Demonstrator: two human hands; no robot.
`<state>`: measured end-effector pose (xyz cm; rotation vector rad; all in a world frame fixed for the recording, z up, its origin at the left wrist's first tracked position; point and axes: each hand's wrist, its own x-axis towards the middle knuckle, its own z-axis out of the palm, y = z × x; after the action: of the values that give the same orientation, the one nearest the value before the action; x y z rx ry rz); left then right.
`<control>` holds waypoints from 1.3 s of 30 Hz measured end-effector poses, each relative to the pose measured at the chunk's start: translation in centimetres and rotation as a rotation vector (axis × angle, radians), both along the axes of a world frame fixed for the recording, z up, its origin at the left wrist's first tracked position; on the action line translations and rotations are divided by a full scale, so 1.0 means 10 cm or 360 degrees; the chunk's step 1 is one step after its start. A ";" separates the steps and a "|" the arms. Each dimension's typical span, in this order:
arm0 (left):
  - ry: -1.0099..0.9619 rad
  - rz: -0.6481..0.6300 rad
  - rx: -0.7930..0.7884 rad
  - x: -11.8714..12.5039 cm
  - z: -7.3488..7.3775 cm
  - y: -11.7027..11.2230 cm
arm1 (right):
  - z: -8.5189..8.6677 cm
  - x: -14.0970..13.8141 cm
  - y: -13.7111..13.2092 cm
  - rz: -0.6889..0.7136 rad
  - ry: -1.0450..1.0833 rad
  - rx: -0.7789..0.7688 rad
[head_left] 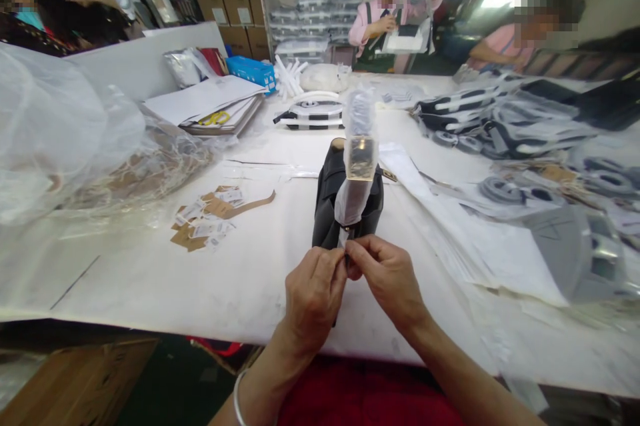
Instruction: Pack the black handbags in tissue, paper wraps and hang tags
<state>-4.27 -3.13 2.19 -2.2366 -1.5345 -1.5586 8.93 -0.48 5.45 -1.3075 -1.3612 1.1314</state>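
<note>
A black handbag (326,209) stands on the white table in front of me. White wrapping covers its strap (350,203), which rises over the bag, and a gold-coloured buckle (362,149) shows through clear film. My left hand (314,293) is closed in a pinch on the strap's near end, at the bag's near side. Pinching the same spot from the right, my right hand (387,273) has its thumb and forefinger against the left fingertips. Exactly what lies between the fingertips is mostly hidden.
Paper tags (205,219) lie left of the bag, with clear plastic bags (100,139) beyond. Yellow scissors (215,119) rest on stacked sheets. Another wrapped bag (313,113) stands farther back; wrapped straps (500,113) pile up at right. A co-worker (380,29) handles a bag opposite.
</note>
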 end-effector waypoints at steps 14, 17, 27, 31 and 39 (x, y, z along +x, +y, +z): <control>-0.0406 -0.0344 -0.0666 -0.10 0.10 -0.25 | 0.07 0.02 0.11 0.0068 0.0133 -0.0199; -0.0980 -0.0123 -0.0985 -0.17 0.13 -0.17 | 0.03 0.03 0.12 0.0104 0.0172 -0.0196; -0.1838 -0.0819 -0.1742 0.18 0.07 0.08 | -0.05 0.03 0.13 0.0169 0.0350 -0.0205; -0.1739 -0.0624 -0.1611 0.18 0.04 0.09 | -0.03 0.07 0.14 0.0262 0.0368 -0.0219; -0.1596 -0.0213 -0.1483 0.24 -0.05 0.08 | 0.11 1.09 0.07 -0.0264 0.0007 -0.0026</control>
<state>-1.91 -2.29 1.67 -1.8552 -2.8865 -2.6418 19.84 0.22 6.59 -1.4013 -1.2183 1.0339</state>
